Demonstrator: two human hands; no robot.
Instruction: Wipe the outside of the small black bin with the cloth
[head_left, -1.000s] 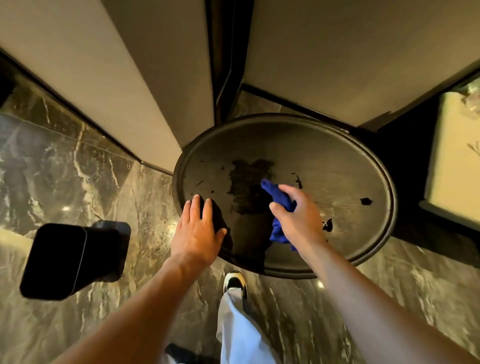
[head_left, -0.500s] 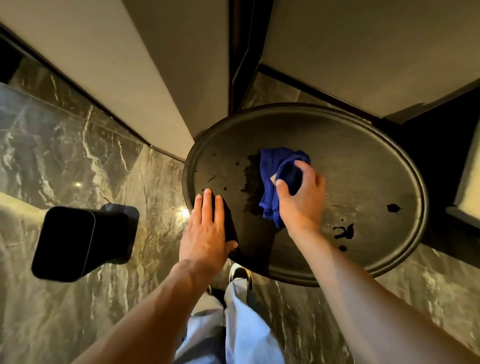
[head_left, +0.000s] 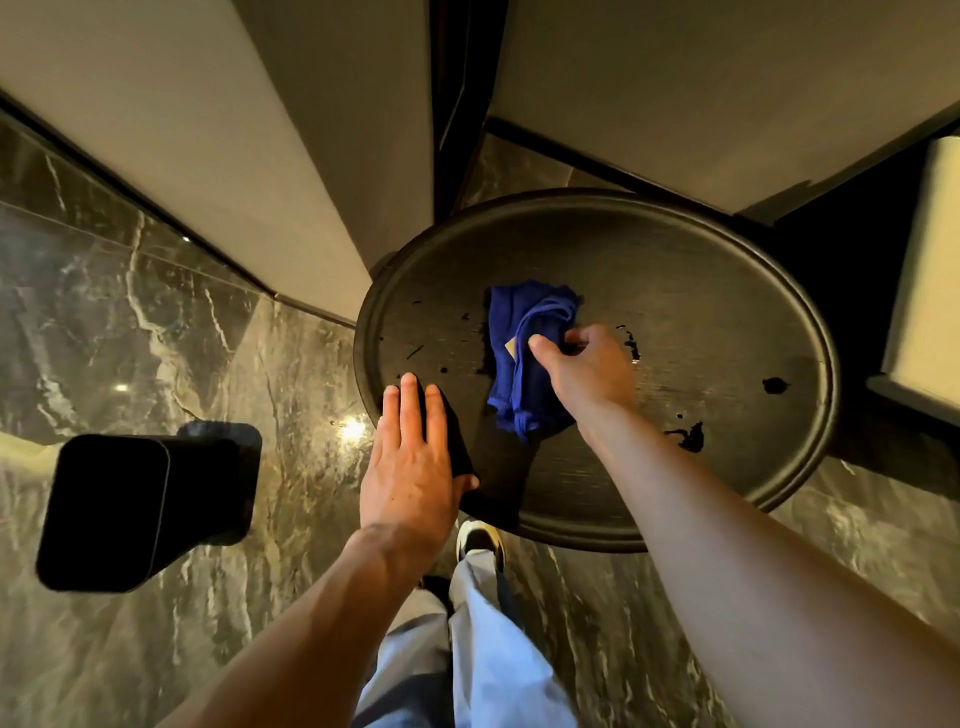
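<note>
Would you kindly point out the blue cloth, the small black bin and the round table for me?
blue cloth (head_left: 511, 384): head view, middle fold.
small black bin (head_left: 109, 512): head view, its dark near face.
round table (head_left: 727, 338): head view, bare top.

A round dark table (head_left: 727, 322) with a raised rim stands on a marble floor (head_left: 130, 322). On its top a crumpled blue cloth (head_left: 519, 353) lies left of centre, under the right hand (head_left: 587, 374), whose fingers are curled on it. The left hand (head_left: 415, 467) rests flat at the rim near 8 o'clock. Dark blotches (head_left: 688, 436) mark the top at 3 to 5 o'clock. A black bin (head_left: 145, 509) stands on the floor, well left of the table.
</note>
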